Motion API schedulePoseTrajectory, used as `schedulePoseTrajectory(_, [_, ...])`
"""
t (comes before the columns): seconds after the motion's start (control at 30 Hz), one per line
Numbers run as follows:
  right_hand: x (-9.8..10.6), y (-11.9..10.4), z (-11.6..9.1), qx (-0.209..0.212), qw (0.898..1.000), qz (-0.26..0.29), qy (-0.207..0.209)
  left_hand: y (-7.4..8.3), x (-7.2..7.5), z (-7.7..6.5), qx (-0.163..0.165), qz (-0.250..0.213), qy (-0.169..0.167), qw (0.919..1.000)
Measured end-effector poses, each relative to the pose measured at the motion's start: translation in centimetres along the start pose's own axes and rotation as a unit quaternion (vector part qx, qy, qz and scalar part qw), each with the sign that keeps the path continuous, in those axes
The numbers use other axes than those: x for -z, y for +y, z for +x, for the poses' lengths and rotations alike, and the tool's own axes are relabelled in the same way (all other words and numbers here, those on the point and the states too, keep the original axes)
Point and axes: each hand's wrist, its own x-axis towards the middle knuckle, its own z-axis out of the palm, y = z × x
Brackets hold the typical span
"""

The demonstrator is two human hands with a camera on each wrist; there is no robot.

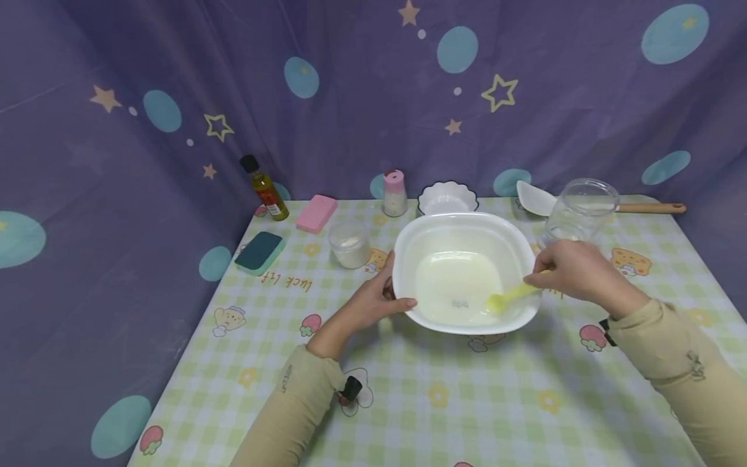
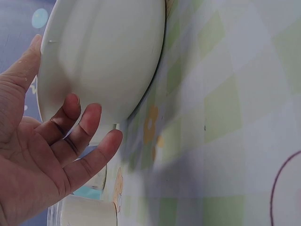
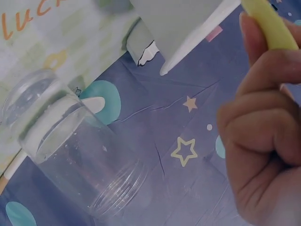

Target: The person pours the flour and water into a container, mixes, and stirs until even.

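A white rounded-square basin [image 1: 413, 246] with pale, cloudy liquid in its bottom stands on the table. My left hand [image 1: 370, 295] grips its left side, thumb at the rim and fingers along the outer wall; the left wrist view shows these fingers [image 2: 89, 125] bent beside the basin's side. Over the basin's right rim, my right hand [image 1: 574, 272] pinches the handle of a yellow spoon [image 1: 513, 295], whose bowl end dips into the liquid. In the right wrist view the spoon handle [image 3: 270, 23] lies between thumb and curled fingers, its lower end out of frame.
A clear glass jar [image 1: 586, 204] stands behind my right hand, before a white spatula [image 1: 533, 198]. Behind the basin are a scalloped dish [image 1: 448, 194] and a pink-topped shaker [image 1: 395, 194]. Leftward stand a tub of white powder [image 1: 352, 250], pink sponge [image 1: 317, 214], green sponge [image 1: 259, 251] and oil bottle [image 1: 268, 194].
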Motion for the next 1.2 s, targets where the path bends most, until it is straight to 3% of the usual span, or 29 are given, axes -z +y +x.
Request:
schedulePoseTrajectory(0.07, [-0.1,-0.1,0.1,0.012,1.000,0.007,-0.013,-1.1,-0.2,0.3,0.003,0.004,0.006,1.0000])
schedulePoseTrajectory(0.33, [-1.7,-0.7,0.8,0.057,0.998,0.021,-0.036,-1.2,-0.1,0.4,0.008,0.001,0.002,1.0000])
schedulePoseTrajectory(0.63, [-4.2,-1.9,1.9,0.095,0.995,0.036,0.024,-1.2,-0.1,0.4,0.014,-0.003,0.001,0.9999])
schedulePoseTrajectory(0.93, [-6.3,-2.7,3.4,0.063,0.994,0.021,0.088,-1.2,-0.2,0.4,0.001,-0.001,-0.004,1.0000])
schedulePoseTrajectory(1.2, [-6.9,-3.1,4.7,0.034,0.990,-0.007,0.140,-1.2,-0.2,0.4,0.008,0.002,0.001,1.0000])
